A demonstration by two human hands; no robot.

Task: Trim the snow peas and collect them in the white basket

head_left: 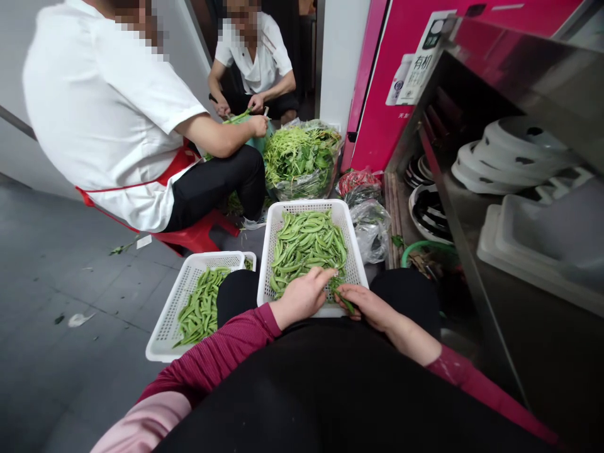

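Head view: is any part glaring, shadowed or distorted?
Head view: left hand, right hand and pods well lit; head view, clear plastic bag: small bright glints; head view, lower right: deep shadow beneath the metal shelf, whose edge slants, probably partly wide-angle stretch.

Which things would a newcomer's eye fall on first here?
Probably the bright pink cabinet at the upper right. Next, the white basket of green pods in the middle, with the left hand over its near part and the right hand holding a pod at its near edge.
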